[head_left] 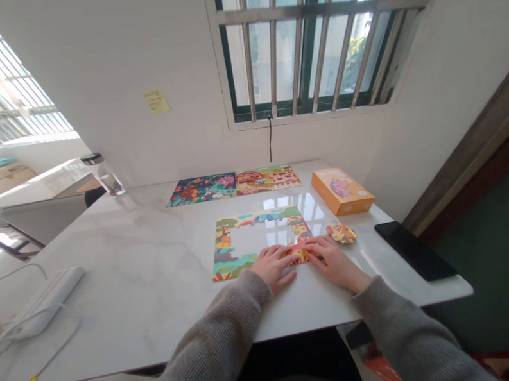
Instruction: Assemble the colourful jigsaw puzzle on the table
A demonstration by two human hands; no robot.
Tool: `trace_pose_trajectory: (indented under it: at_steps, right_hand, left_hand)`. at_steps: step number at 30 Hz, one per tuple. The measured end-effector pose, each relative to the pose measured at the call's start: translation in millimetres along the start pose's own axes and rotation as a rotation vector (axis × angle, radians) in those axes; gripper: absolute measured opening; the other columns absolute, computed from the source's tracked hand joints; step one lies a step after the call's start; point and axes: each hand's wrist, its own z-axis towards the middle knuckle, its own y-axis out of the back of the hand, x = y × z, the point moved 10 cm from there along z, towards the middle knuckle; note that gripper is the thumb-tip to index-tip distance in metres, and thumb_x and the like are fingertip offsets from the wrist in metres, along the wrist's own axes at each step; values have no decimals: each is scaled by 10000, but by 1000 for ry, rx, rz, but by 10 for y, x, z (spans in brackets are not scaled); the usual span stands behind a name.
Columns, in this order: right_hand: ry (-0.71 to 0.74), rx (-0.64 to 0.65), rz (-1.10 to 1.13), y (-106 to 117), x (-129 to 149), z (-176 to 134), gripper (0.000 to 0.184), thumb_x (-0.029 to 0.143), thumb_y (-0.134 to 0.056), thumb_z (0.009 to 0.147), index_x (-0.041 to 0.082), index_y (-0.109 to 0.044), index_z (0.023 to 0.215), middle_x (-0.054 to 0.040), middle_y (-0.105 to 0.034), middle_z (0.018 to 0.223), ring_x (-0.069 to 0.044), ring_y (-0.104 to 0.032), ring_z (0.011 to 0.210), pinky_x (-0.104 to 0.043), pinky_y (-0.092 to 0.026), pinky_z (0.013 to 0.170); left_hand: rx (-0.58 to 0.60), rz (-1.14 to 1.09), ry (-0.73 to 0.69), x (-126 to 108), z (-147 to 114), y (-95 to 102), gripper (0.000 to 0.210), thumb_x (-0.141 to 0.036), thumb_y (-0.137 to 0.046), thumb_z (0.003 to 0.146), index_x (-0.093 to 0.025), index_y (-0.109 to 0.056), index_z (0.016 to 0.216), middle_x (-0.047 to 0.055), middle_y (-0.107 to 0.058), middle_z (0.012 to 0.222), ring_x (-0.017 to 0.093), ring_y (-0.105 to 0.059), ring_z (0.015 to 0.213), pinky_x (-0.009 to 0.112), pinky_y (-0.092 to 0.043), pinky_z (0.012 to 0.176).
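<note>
Head view: I see the left hand (274,267) and right hand (332,260) flat, fingers spread, both pressing a piece (298,253) into the bottom edge of the puzzle (229,246) on the table (150,266). Loose pieces (341,233) just right; box (342,190) beyond.

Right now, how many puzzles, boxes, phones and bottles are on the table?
Finished puzzles: 2, one blue, one red-and-yellow
Unfinished puzzle: 1, with both hands, left hand and right hand, pressing a piece at its bottom edge
Orange box: 1
Black phone: 1
Bottle: 1
Total: 6
</note>
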Motion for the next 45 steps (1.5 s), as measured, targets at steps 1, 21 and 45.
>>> trace_pose_trajectory:
  at_steps: [1, 21, 45]
  right_hand:
    - [7, 14, -9, -17, 9, -12, 256, 219, -497, 976, 229, -699, 1132, -102, -671, 1182, -272, -576, 1134, -492, -498, 1008]
    - [-87, -120, -101, 143, -104, 11, 334, 253, -422, 995, 223, -633, 1252, -115, -614, 1251, -278, -525, 1227, -505, -381, 1130]
    - [25, 130, -196, -497, 7, 450, 314, 315, -465, 1007, 178, -600, 1255, -162, -539, 1314, -291, -474, 1288, -478, -393, 1137]
  left_hand:
    - [3, -1, 0, 1, 2, -15, 423, -369, -581, 939, -305, -587, 1358, 71, -530, 1457, 296, -473, 1294, 509, -385, 1099]
    - [-288, 16, 91, 391, -211, 376, 310, -309, -527, 934, -220, -652, 1203, 102, -654, 1247, 281, -571, 1174, 483, -448, 1030]
    - [-108, 98, 508, 1855, -1430, 582, 844, -634, -758, 659, -300, -536, 1402, 106, -482, 1480, 368, -457, 1331, 541, -358, 1120]
